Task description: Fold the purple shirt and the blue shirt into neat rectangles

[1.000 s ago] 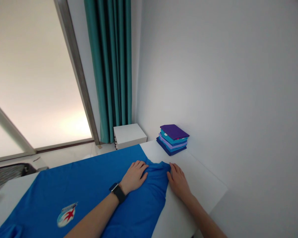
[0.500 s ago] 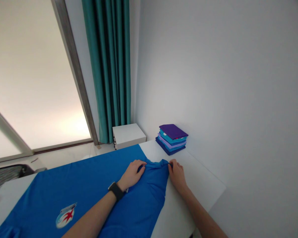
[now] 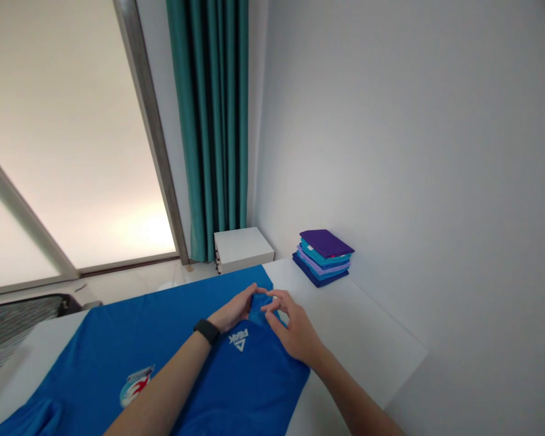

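Note:
A blue T-shirt (image 3: 236, 387) lies spread over the white table, with a round red, white and light-blue print (image 3: 135, 386) at lower left and a white PEAK logo (image 3: 240, 340) near my hands. My left hand (image 3: 237, 307), a dark watch (image 3: 208, 330) on its wrist, bends around a raised bit of the shirt at its far right part; the thumb is partly hidden. Close beside it, my right hand (image 3: 295, 330) hovers over the shirt edge, thumb and fingers apart, fingertips near the raised cloth and the left fingertips.
Folded clothes (image 3: 324, 257) in purple, blue and lilac form a stack at the back of the white table (image 3: 367, 327), by the wall. Past the far edge stand a white cabinet (image 3: 245, 245) and a green curtain (image 3: 213, 133). A dark-rimmed grey item (image 3: 18, 321) is at left.
My right hand has let go of the sleeve's end and moved left over the shirt. The sleeve part no longer stretches out to the right. The PEAK logo has come into view.

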A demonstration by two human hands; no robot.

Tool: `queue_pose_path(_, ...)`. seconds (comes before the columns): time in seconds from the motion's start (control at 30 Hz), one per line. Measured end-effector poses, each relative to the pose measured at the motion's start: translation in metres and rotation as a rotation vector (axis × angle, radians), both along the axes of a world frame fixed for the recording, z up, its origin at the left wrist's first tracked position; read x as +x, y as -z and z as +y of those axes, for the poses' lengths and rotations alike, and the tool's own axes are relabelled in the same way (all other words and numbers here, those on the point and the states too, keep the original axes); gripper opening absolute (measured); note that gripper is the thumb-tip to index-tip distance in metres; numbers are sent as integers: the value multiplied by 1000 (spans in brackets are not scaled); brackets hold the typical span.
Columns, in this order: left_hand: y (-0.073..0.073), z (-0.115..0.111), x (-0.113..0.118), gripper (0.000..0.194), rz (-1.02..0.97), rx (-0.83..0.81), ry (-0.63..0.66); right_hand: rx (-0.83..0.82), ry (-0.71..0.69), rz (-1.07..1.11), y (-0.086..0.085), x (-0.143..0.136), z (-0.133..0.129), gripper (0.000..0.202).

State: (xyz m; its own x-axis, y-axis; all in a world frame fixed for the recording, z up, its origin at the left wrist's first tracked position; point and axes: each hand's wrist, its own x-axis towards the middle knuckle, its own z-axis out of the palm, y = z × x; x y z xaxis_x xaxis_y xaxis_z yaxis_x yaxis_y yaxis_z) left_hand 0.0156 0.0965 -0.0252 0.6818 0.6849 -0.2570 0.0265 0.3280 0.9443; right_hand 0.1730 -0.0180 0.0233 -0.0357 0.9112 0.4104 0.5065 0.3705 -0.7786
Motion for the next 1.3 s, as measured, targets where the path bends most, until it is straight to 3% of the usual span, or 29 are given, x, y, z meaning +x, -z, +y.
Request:
queue_pose_path(0.07, -2, 1, -4, 56, 128, 116, -24, -50, 14, 25, 6, 2, 0, 29)
queue_pose_path(0.17, -4, 2, -7, 52, 268, 298, -54, -38, 184, -30, 27, 24, 13, 26)
queue_pose_path(0.23, -4, 4, -6, 49, 320, 460, -80, -23, 224, -88, 42, 40, 24, 28)
queue_pose_path(0.37, -3, 9, -4, 39, 479, 777, -142, -4, 196, -222, 61, 50, 44, 32)
queue_pose_path(0.53, 4, 12, -6, 26, 569, 971, -149, 42, 143, -374, 65, 37, 68, 32)
queue_pose_path(0.7, 15, 12, -7, 24, 566, 1071, -174, -38, 156, -474, 66, 23, 87, 27)
queue_pose_path(0.9, 14, 8, -6, 18, 704, 1094, -189, -87, 222, -596, 75, 13, 88, 11)
queue_pose_path(1.07, 17, 8, -6, 15, 766, 1171, -191, -28, 241, -500, 82, 22, 90, 18)
queue_pose_path(1.3, 27, 11, -7, 15, 633, 1203, -232, -54, 291, -472, 83, 36, 92, 25)
